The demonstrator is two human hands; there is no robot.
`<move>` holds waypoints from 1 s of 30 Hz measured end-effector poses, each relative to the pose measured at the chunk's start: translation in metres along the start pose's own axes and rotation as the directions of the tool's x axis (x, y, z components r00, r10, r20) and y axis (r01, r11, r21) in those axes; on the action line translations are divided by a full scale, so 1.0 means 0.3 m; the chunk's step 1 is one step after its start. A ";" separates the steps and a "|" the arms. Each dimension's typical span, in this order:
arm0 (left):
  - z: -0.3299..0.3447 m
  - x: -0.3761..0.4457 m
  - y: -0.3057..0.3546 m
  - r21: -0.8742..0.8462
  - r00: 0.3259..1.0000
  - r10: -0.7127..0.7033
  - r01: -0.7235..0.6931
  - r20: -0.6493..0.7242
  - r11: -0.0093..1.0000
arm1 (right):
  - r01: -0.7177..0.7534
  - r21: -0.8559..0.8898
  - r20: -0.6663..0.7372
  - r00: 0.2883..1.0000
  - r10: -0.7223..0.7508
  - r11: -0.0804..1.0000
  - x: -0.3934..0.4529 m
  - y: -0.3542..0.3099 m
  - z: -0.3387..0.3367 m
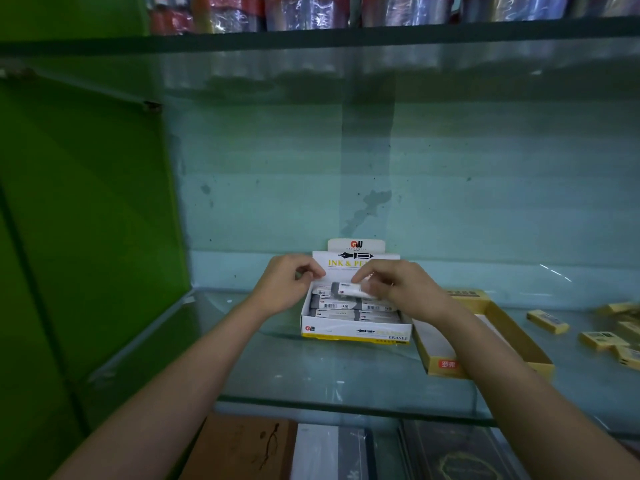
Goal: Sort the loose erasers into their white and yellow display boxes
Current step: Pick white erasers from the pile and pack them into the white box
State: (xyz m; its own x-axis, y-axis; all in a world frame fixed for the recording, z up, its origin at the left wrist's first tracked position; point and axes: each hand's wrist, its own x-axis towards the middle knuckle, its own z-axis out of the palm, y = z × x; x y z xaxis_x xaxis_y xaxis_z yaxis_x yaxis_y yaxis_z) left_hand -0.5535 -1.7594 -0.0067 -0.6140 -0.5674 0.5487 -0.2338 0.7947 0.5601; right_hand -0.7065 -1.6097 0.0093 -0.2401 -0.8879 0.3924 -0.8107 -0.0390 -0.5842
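A white display box (353,331) with a raised "INK & PEN" header stands mid-shelf, holding rows of grey-and-white erasers. My right hand (398,289) pinches one grey-and-white eraser (346,288) just above the box's back row. My left hand (289,284) rests on the box's back left corner, fingers curled at the header card. To the right lies an open yellow display box (485,370), its floor partly hidden by my right forearm. Several loose yellow erasers (547,322) lie scattered at the far right of the shelf.
The glass shelf (311,375) has a front edge near me, a green side panel (86,220) on the left and a pale wall behind. Another glass shelf with wrapped goods runs overhead. Notebooks (242,448) lie on the level below.
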 end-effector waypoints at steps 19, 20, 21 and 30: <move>-0.002 -0.009 0.009 0.040 0.994 0.001 -0.005 0.108 0.999 | 0.092 -0.178 0.195 0.979 -0.056 0.980 -0.010 -0.049 0.039; -0.002 -0.008 0.008 0.043 0.994 0.000 -0.004 0.108 0.999 | 0.081 -0.181 0.199 0.979 -0.044 0.980 -0.010 -0.050 0.041; -0.002 -0.008 0.007 0.047 0.994 -0.002 -0.003 0.108 0.999 | 0.075 -0.184 0.192 0.981 -0.039 0.980 -0.009 -0.050 0.044; -0.001 -0.003 0.001 0.052 0.995 -0.051 0.047 0.086 0.998 | 0.061 -0.258 0.137 0.990 -0.026 0.964 0.000 -0.034 0.048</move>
State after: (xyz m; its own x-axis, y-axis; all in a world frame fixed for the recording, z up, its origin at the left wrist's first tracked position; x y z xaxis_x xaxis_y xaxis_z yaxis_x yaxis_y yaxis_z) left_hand -0.5528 -1.7588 -0.0067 -0.6641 -0.5865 0.4636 -0.3009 0.7774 0.5524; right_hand -0.6906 -1.6160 0.0049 -0.1438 -0.9410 0.3062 -0.9339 0.0267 -0.3565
